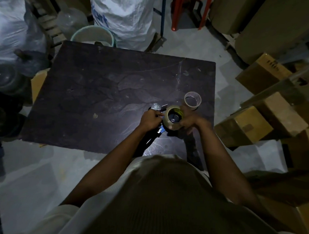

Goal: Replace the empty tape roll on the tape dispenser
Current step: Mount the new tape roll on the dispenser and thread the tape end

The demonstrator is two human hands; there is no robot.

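A full brownish tape roll (168,123) sits over the hub of the tape dispenser (156,107) near the front right of the dark table (102,90). My right hand (190,122) grips the roll from its right side. My left hand (150,118) holds the dispenser's frame just left of the roll; metal front parts stick out beyond its fingers and the black handle runs back towards me. The empty tape core (192,100), a thin bare ring, stands on the table just beyond my right hand.
Cardboard boxes (262,124) are stacked on the floor to the right of the table. A white sack (124,17), a pale bucket (93,36) and a red plastic stool (189,11) stand behind it. Plastic bags (11,24) fill the left side.
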